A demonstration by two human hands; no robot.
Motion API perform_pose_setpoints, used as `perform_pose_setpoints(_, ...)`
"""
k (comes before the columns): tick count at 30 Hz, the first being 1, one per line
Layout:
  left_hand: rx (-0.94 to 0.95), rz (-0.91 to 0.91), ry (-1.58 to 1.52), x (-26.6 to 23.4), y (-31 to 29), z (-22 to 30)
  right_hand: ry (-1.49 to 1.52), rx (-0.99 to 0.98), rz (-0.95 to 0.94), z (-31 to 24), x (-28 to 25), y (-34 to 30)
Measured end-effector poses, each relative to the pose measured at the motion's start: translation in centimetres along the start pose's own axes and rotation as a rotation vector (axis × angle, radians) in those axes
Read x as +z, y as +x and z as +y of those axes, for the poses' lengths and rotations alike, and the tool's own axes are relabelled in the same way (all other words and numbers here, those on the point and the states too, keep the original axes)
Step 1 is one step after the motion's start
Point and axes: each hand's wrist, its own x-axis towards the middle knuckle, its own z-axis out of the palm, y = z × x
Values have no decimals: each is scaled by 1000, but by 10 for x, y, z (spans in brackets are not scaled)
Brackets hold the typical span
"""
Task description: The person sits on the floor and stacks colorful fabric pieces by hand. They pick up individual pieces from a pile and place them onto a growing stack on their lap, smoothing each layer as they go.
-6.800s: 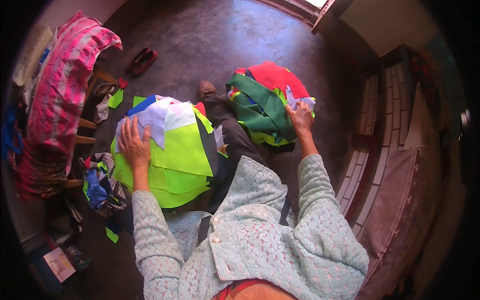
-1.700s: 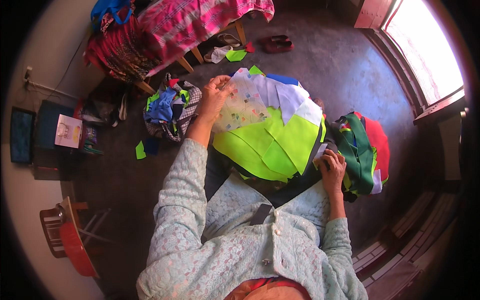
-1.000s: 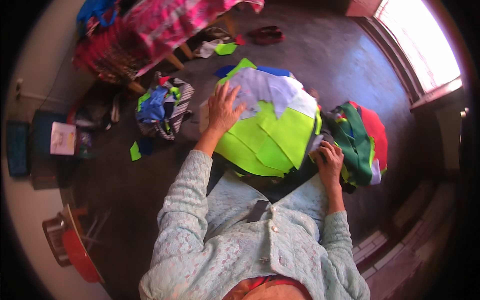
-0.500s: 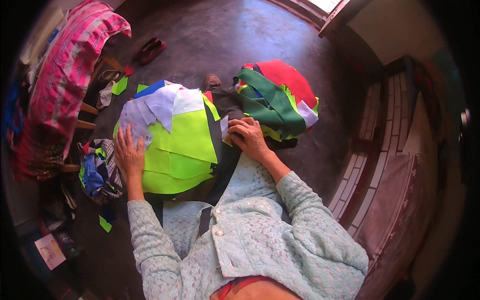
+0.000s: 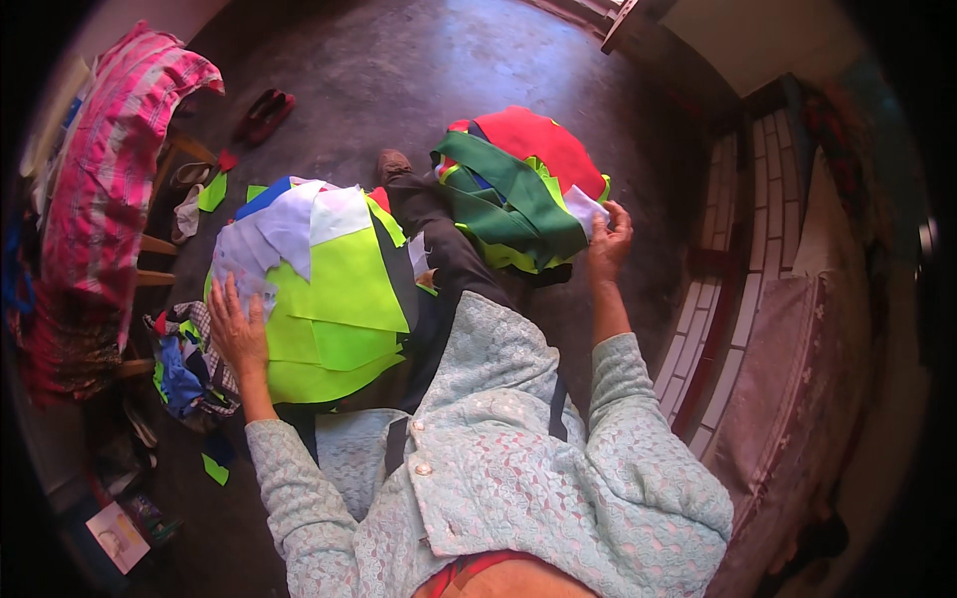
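My left hand [image 5: 239,334] lies with fingers spread on the left side of a rounded heap of cut cloth. Neon yellow-green cloth pieces [image 5: 329,334] cover most of that heap, with pale lavender-white cloth pieces [image 5: 261,234] and a bit of blue on its upper part. To the right stands a second heap, with a red cloth piece [image 5: 538,145] on top and a dark green cloth strip [image 5: 508,204] across its front. At its right edge my right hand [image 5: 610,244] pinches the corner of a white cloth piece [image 5: 582,206].
Small white and tan scraps [image 5: 421,261] lie on my dark trouser leg. A checked bag [image 5: 189,364] of scraps sits by the left heap. Pink plaid cloth [image 5: 120,169] drapes over wooden furniture at left. Dark red shoes [image 5: 264,117] lie on the floor; pale brickwork [image 5: 713,349] runs along the right.
My right hand has left the scraps between the heaps and moved right to the white cloth on the right heap. My left hand stays on the left heap. The view has shifted slightly.
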Motion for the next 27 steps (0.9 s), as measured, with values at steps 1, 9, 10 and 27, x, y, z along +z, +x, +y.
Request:
perform_pose_setpoints(1, 4, 6, 0, 1, 0, 0, -81, 12, 36, 17, -3, 6)
perform_pose_setpoints(9, -1, 2, -31, -1, 0, -1, 300, 560, -83, 96, 4, 10)
perform_pose_setpoints(10, -5, -3, -26, -2, 1, -1, 332, 533, -69, 105, 10, 7)
perform_pose_setpoints(27, -51, -20, -60, -6, 0, 6, 650, 17, 109, -3, -17, 71)
